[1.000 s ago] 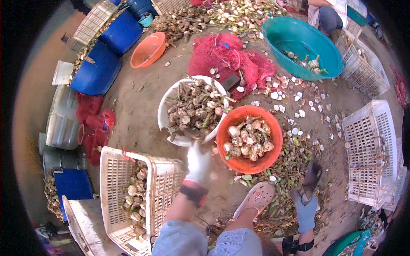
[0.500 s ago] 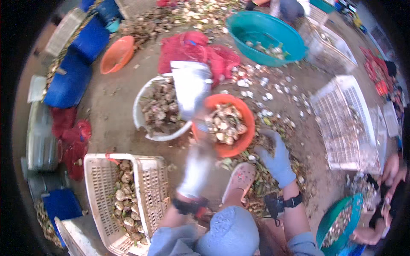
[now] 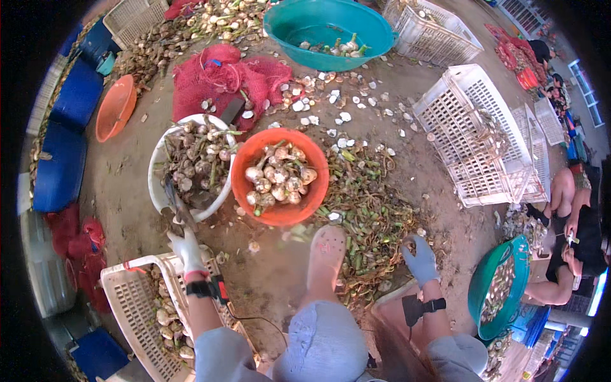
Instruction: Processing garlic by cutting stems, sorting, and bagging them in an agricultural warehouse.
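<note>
Left hand [image 3: 186,251] by white tub [image 3: 154,170], right hand [image 3: 420,260] beside scraps [image 3: 370,237], each grip unclear; blurred marking [image 3: 329,241] on pink clog [image 3: 326,260]

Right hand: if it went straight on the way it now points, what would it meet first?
Probably the strewn green and brown trimmings ahead of the right hand, though its height above them is unclear.

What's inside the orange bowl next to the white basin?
Pale, dirt-streaked bulbs are heaped in the orange bowl. What lies beneath the heap is covered, so I can't see it.
</note>
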The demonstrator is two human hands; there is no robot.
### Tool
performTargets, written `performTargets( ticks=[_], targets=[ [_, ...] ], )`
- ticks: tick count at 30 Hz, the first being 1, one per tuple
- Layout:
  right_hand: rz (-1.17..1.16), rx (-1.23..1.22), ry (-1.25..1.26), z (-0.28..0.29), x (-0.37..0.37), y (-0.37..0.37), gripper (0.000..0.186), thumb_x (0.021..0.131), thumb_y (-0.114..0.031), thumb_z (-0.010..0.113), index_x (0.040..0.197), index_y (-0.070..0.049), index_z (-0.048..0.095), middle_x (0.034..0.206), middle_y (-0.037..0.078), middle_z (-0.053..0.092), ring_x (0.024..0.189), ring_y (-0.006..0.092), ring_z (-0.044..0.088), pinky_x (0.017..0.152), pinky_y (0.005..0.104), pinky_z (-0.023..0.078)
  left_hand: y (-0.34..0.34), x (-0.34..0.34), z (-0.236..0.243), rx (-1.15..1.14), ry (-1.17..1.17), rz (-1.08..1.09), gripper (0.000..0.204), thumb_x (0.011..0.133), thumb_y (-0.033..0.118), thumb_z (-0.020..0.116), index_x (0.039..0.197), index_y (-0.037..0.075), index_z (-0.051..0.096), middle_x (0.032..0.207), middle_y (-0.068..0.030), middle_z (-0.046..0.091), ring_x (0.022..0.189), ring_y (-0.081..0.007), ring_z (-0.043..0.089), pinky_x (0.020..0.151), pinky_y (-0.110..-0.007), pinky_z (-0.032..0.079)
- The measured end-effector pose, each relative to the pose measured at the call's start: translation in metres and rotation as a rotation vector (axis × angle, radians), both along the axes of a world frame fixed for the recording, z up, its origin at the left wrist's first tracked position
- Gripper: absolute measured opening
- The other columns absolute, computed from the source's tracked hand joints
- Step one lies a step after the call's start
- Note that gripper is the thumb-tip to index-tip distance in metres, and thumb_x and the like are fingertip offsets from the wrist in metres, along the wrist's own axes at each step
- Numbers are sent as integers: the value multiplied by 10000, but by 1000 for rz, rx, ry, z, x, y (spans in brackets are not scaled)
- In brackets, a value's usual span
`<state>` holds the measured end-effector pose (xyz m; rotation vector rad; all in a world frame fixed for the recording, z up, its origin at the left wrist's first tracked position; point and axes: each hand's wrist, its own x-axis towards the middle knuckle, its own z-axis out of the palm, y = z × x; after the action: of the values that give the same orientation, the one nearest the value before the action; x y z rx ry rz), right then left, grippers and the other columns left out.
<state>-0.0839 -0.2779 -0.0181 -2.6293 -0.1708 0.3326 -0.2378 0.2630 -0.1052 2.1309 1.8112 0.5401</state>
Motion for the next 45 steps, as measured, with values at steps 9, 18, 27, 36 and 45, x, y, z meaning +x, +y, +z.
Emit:
performTargets(
  ticks=[9, 18, 27, 36, 45],
  targets=[
    [-67, 56, -274, 69, -22, -6, 190, 837, -212, 615, 954, -62, 616, 971, 124, 636, 876, 280, 624, 748, 352, 502, -109, -4, 38, -465, -643, -431, 409, 887, 147, 561, 1250, -31, 499, 1205, -173, 558, 1088, -243, 528, 932, -344, 415],
    [-250, 496, -588, 183, -77, -7, 141, 844, -72, 598, 970, -20, 635, 856, 92, 668, 780, 116, 613, 731, 271, 487, -137, -57, 117, -845, -1017, -571, 314, 936, 157, 534, 1229, 44, 524, 1068, 1, 569, 903, -98, 524, 775, -231, 435],
    [-153, 686, -692, 278, -131, -25, 113, 877, -44, 573, 972, 11, 599, 858, 4, 614, 773, 44, 525, 688, 206, 446, -151, -80, 144, -1016, -1117, -665, 322, 944, 210, 520, 1215, 37, 526, 1083, -31, 588, 928, -122, 566, 778, -262, 477],
    [-294, 558, -702, 281, -177, -39, 93, 875, -33, 558, 944, 14, 599, 831, 10, 605, 758, 37, 519, 673, 198, 446, -154, -74, 167, -928, -1145, -918, 436, 956, 238, 477, 1305, -23, 463, 1259, -99, 537, 1104, -186, 542, 941, -305, 426],
    [-266, 696, -802, 296, -188, -33, 147, 888, -27, 530, 1015, 22, 586, 902, 30, 633, 817, 59, 560, 743, 209, 462, -159, -74, 176, -918, -1229, -990, 389, 964, 234, 472, 1268, -8, 492, 1164, -77, 581, 974, -156, 590, 840, -293, 473]
  ],
)
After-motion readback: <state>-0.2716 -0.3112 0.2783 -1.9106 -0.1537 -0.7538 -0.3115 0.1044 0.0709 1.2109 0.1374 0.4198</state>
